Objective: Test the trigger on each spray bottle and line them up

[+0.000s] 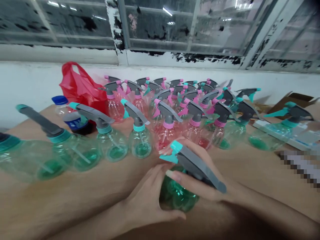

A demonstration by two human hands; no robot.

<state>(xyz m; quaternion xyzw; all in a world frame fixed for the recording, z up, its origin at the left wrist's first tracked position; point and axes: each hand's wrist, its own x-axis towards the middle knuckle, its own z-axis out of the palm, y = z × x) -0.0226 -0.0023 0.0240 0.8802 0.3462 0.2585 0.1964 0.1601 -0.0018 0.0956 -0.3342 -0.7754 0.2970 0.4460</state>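
Close in front of me stands a clear green spray bottle (181,196) with a grey and turquoise spray head (197,165). My left hand (143,198) curves round the left side of its body, thumb along the near side. Around the neck, just under the spray head, my right hand (196,186) is closed; its thumb shows in front and other fingers reach behind. The spray head covers part of the right hand, and the bottle's neck is hidden.
Several green spray bottles (141,145) line the left; pink ones (166,133) crowd behind. A blue-capped drink bottle (75,116) and a red plastic bag (82,86) stand back left. At right are another green spray bottle (275,135) and a cardboard box (287,103) on the wooden table (240,166).
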